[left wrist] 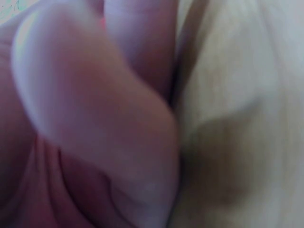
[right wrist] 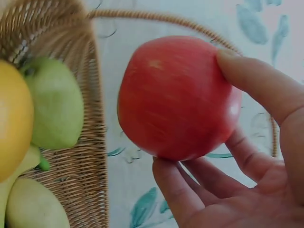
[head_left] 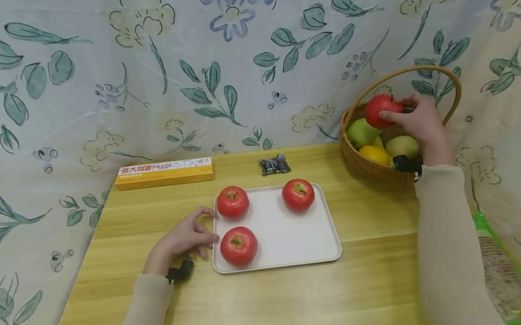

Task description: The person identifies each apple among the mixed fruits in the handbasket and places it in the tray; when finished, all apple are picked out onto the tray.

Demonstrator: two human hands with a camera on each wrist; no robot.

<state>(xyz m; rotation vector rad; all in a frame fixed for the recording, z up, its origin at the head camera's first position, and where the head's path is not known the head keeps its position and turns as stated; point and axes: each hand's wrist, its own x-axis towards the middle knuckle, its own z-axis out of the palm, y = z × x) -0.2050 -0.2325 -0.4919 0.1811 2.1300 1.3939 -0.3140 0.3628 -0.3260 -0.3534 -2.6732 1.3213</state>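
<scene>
High over the wicker basket [head_left: 377, 170], my right hand [head_left: 421, 117] grips a red apple [head_left: 382, 111] between thumb and fingers. In the right wrist view the same apple [right wrist: 178, 99] appears apart from the basket's contents. My left hand [head_left: 184, 238] rests at the left edge of a white tray [head_left: 284, 240], its fingertips touching or very near the rim. Three red apples lie on that tray: one back left [head_left: 233, 202], one front left [head_left: 239, 246], one back right [head_left: 298, 195]. Blurred loosely bent fingers [left wrist: 95, 95] fill most of the left wrist view.
Inside the basket are a green pear-like fruit [head_left: 362, 133], a yellow-orange fruit [head_left: 374, 155] and a pale green fruit [head_left: 402, 147]. A pasta box [head_left: 164, 174] and a small dark wrapped packet [head_left: 274, 165] lie along the table's back edge. A green-edged bag [head_left: 509, 268] stands at right.
</scene>
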